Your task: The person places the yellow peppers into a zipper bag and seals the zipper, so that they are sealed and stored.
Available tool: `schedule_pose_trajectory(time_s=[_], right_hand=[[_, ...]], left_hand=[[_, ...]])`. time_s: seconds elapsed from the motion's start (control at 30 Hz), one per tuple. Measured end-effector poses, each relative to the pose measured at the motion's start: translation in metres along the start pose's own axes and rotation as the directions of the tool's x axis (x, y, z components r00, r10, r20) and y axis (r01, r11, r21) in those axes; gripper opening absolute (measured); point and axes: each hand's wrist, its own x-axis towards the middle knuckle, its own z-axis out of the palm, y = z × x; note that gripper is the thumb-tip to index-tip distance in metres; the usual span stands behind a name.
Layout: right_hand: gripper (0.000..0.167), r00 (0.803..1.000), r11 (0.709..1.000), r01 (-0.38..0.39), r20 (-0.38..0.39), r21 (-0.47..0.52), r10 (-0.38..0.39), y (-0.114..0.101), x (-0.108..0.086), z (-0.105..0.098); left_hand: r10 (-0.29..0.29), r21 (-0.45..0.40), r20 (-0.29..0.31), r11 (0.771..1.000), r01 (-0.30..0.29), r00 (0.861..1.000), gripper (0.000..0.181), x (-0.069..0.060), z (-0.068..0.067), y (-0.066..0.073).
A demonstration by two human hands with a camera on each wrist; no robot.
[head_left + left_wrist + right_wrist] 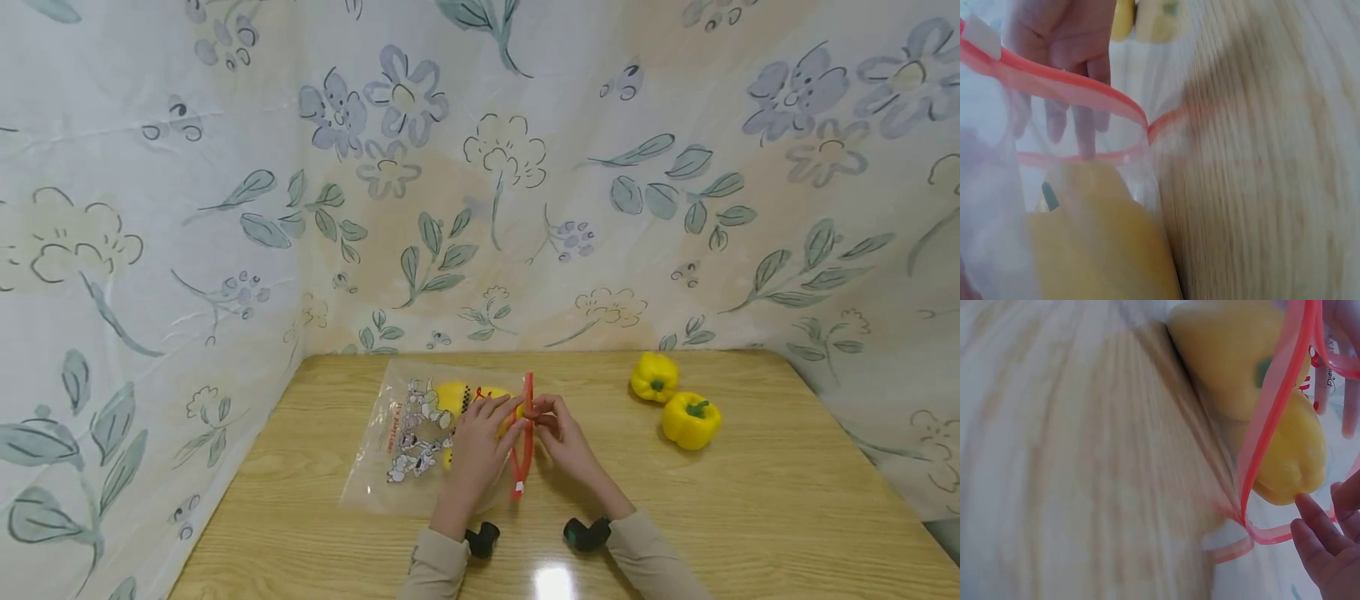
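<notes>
A clear zip bag [367, 479] with printed cartoon figures lies flat on the table, its red-edged mouth facing right. Yellow bell peppers [1291, 447] are inside, partly covered by the print and the hands. My left hand [480, 429] lies over the bag near its mouth and holds the upper red rim between thumb and fingers. From the right, my right hand [558, 429] reaches into the mouth. Its extended fingertips touch a pepper in the right wrist view. The red rim [1085, 87] gapes around those fingers in the left wrist view.
Two more yellow peppers, one behind [654, 377] and one nearer [691, 421], stand at the table's right. Black wrist devices, left [483, 540] and right [587, 535], sit beneath the wrists. A floral cloth [480, 208] hangs behind the wooden table [787, 517].
</notes>
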Motion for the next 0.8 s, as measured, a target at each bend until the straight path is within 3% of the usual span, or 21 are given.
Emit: schedule_pose_trajectory(time_s=[0.43,0.7,0.8], right_hand=[[0.035,0.997,0.994,0.006,0.073,-0.107,0.002,-0.016,-0.003,-0.012],[0.038,0.986,0.952,0.145,0.113,-0.268,-0.119,-0.012,-0.012,-0.031],[0.037,0.983,0.935,0.160,0.133,-0.317,-0.123,-0.015,-0.016,-0.040]], left_hand=[[-0.037,-0.021,0.005,0.999,0.038,0.999,0.038,0.002,0.001,0.002],[-0.030,-0.024,0.003,0.999,0.030,1.000,0.037,0.000,0.002,0.002],[-0.032,-0.017,0.006,0.999,0.032,0.999,0.038,0.000,0.002,0.002]])
